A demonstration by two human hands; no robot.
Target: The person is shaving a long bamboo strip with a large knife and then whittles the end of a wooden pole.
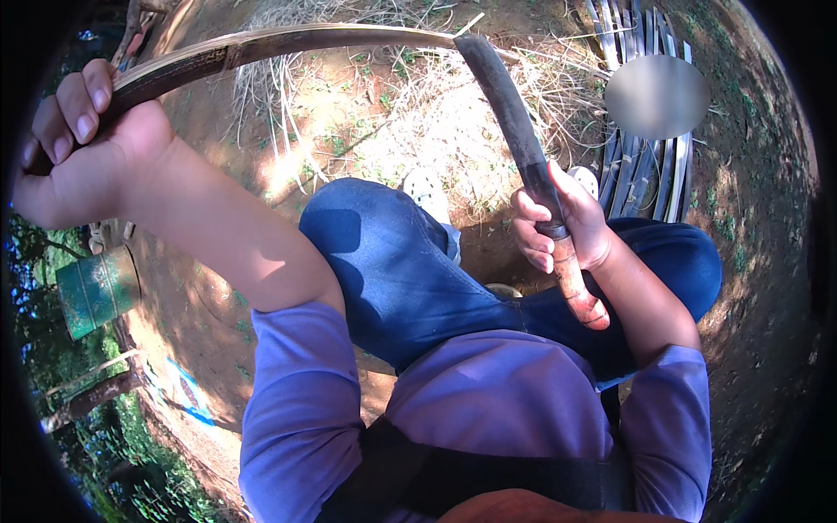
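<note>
My left hand (91, 144), raised at the far left, is closed round one end of a long split bamboo strip (305, 37). Dark skin covers one side of the strip, and its upper edge is pale. It arches across to the right, where its other end meets the tip of a machete (501, 91). Fingers and thumb of my right hand (562, 218) wrap the base of the dark blade, just above the wooden handle. The handle's lower end sticks out below that hand. A thin pale sliver stands up at the blade tip.
Pale shavings (436, 122) litter the ground ahead of my feet. Several dark split strips (649, 179) lie in a bundle at the far right, partly covered by a blurred patch. A green container (98, 292) stands at the left, near plants. My bent knees are below my hands.
</note>
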